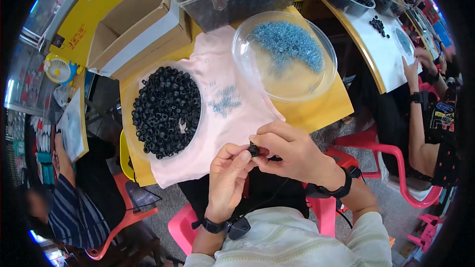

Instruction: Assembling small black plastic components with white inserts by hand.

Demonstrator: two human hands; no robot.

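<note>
Both hands meet just beyond the near edge of a pale pink cloth (pixel 217 59). Pinched between the thumb and finger of my left hand (pixel 227 175) is a small black plastic part (pixel 254 150). My right hand (pixel 292 151) closes on the same part from the right, its fingers covering some of it. Left of the hands, a round clear tub (pixel 127 131) holds a heap of small black plastic parts (pixel 166 109). A loose cluster of tiny bluish metal springs (pixel 225 101) lies on the cloth. More springs (pixel 292 44) fill part of a round clear lid-like tray (pixel 242 64).
An open cardboard box (pixel 143 29) and a clear bin of black parts (pixel 237 7) stand at the back of the yellow table (pixel 324 101). Other people work at tables left and right, beside a red chair (pixel 386 153). A small yellow fan (pixel 59 69) sits far left.
</note>
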